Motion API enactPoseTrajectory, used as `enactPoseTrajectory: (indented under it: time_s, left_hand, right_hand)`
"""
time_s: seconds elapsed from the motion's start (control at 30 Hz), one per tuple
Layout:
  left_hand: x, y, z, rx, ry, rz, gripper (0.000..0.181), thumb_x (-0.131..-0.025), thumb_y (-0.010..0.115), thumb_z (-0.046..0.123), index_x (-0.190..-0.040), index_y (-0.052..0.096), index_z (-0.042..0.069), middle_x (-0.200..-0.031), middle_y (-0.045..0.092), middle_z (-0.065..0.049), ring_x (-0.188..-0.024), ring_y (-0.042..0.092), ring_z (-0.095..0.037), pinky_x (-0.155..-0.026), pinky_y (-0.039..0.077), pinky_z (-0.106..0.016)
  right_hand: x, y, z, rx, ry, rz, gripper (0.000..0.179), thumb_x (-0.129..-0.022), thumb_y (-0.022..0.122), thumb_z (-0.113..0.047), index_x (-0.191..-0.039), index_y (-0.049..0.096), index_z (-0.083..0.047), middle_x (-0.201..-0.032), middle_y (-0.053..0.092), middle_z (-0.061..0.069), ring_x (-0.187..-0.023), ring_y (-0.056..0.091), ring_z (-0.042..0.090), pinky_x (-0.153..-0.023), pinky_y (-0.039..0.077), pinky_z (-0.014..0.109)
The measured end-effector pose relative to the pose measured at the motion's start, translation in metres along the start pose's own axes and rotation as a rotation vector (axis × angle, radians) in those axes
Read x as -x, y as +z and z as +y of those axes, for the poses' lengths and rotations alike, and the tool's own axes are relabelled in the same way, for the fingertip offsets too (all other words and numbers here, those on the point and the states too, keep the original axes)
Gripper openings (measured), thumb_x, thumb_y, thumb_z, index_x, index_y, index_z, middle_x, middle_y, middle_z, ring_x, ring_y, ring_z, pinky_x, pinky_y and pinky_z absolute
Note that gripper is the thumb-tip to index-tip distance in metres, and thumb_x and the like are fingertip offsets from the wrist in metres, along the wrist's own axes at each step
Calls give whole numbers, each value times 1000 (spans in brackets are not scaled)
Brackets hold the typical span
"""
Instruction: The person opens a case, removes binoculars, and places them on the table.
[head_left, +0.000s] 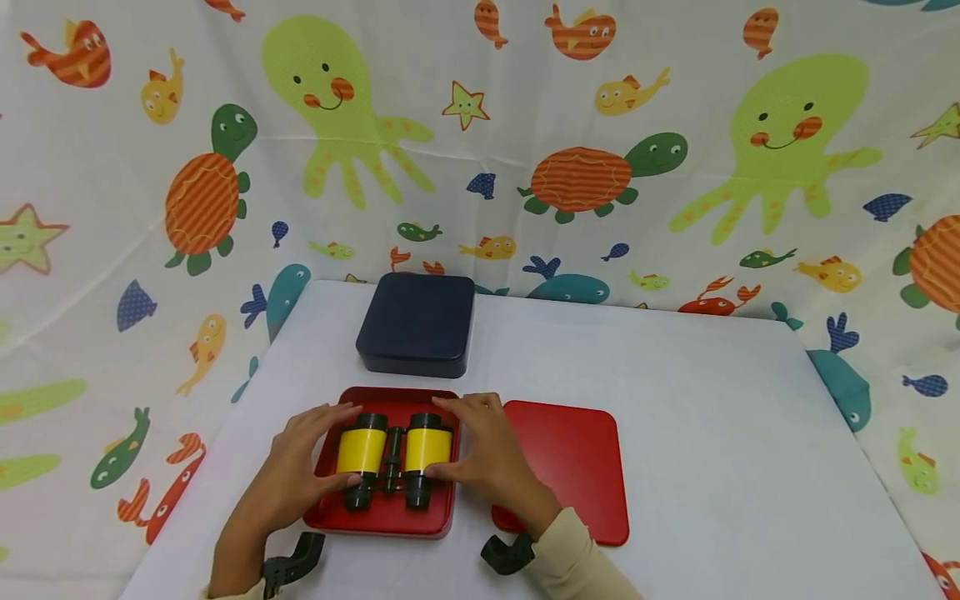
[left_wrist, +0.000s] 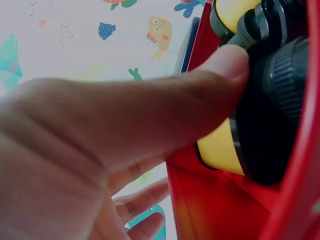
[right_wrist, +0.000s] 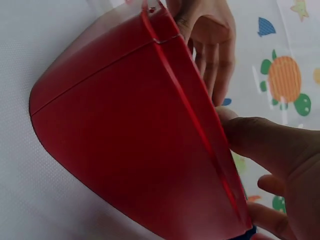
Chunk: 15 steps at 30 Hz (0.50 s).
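Yellow-and-black binoculars (head_left: 394, 454) lie in an open red tin (head_left: 397, 525), eyepieces toward the near side. My left hand (head_left: 296, 467) holds the left barrel, thumb at its near black part and index finger by the far end. The left wrist view shows that thumb (left_wrist: 220, 75) against the black part, with other fingers outside the tin's wall. On the right barrel, my right hand (head_left: 491, 454) has its thumb at the near side and index finger at the far end. In the right wrist view, the tin's outer wall (right_wrist: 130, 125) hides the binoculars.
A flat red lid (head_left: 577, 475) lies right of the tin, partly under my right forearm. Behind the tin sits a dark navy box (head_left: 416, 321). The white table (head_left: 712, 450) meets a curtain (head_left: 480, 242) printed with sea animals at the back.
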<state>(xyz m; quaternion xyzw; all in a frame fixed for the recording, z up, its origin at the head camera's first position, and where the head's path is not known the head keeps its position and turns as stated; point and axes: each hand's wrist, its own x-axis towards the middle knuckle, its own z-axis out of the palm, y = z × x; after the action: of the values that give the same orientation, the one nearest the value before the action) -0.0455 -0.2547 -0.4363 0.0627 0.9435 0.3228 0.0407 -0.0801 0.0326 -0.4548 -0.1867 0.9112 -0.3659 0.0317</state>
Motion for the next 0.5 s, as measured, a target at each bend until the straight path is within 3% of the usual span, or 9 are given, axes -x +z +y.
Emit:
enactPoseTrajectory:
  time_s: [0.5]
  left_hand:
    - [5, 5, -2, -16, -27, -28, 87, -77, 96, 22, -154, 54, 25, -155, 54, -15, -145, 39, -43, -114, 32, -81]
  right_hand:
    - [-3, 4, -7, 138, -44, -32, 78, -72, 97, -44, -141, 69, -21, -134, 70, 0, -137, 47, 23, -105, 57, 42]
